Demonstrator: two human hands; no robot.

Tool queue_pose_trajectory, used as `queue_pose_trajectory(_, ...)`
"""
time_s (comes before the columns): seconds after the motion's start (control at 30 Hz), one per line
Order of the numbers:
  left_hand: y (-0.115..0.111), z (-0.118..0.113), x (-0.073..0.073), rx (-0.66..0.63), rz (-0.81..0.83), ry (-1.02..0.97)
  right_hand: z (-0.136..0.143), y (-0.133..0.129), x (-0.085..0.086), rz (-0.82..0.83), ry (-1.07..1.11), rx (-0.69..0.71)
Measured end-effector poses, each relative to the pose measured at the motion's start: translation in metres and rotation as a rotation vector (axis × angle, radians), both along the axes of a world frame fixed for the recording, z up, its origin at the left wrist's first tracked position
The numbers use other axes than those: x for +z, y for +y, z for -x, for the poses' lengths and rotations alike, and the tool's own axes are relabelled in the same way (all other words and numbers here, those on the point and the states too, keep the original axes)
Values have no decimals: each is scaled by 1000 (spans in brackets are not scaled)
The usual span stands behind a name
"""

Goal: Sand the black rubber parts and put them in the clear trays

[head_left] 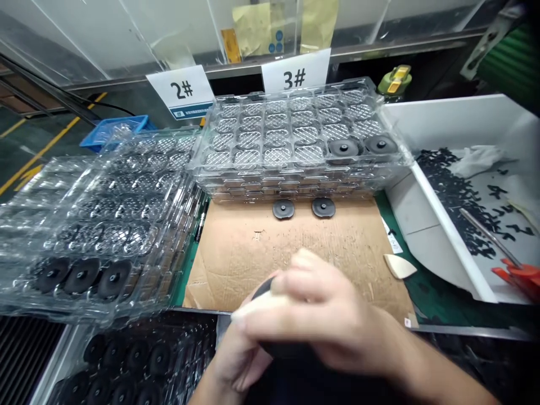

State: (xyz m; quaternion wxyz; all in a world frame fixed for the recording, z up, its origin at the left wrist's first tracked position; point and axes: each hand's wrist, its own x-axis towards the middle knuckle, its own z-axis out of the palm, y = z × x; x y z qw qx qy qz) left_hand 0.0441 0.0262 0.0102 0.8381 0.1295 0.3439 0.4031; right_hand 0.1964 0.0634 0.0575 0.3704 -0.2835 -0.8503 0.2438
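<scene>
My left hand (238, 360) is closed around a black plastic part, of which only a dark curved edge (263, 288) shows. Over it lies my right hand (324, 309), slightly blurred, its fingers curled and pressed against the part. Whatever else may be inside the right fingers is hidden. Beyond the hands, two round black discs (283, 209) with raised centres lie on a cardboard sheet (236, 242). A clear tray stack (276, 154) stands behind them, with two black discs (343, 148) in its front right pockets.
At left are more clear trays (122, 208), the front row holding black discs (113, 278). A white bin (453, 236) at right contains small black pieces (447, 197) and red-handled pliers (521, 275). A pale wedge (400, 266) rests by the cardboard's right edge. More filled trays (126, 365) sit below.
</scene>
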Motion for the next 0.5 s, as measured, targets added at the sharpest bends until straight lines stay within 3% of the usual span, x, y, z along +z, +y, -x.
queue_pose_trajectory(0.03,0,2,2,-8,1,-24,-4,4,-5,69,46,-37)
queue_pose_trajectory(0.1,0,8,5,-20,4,-102,-13,5,-22,243,91,-261)
queue_pose_trajectory(0.17,-1,14,5,-16,16,-169,-22,-1,-48,387,63,-465)
queue_pose_trajectory(0.23,-1,18,5,-16,33,-189,-27,-12,-82,471,-25,-493)
queue_pose_trajectory(0.33,0,16,4,-32,70,-183,-29,-28,-125,495,-119,-408)
queue_pose_trajectory(0.4,1,13,3,-54,71,-177,-30,-32,-130,486,-116,-416)
queue_pose_trajectory(0.43,2,11,3,-61,55,-178,-30,-32,-124,484,-105,-446)
queue_pose_trajectory(0.5,1,7,1,-75,12,-157,-29,-30,-94,441,-59,-505)
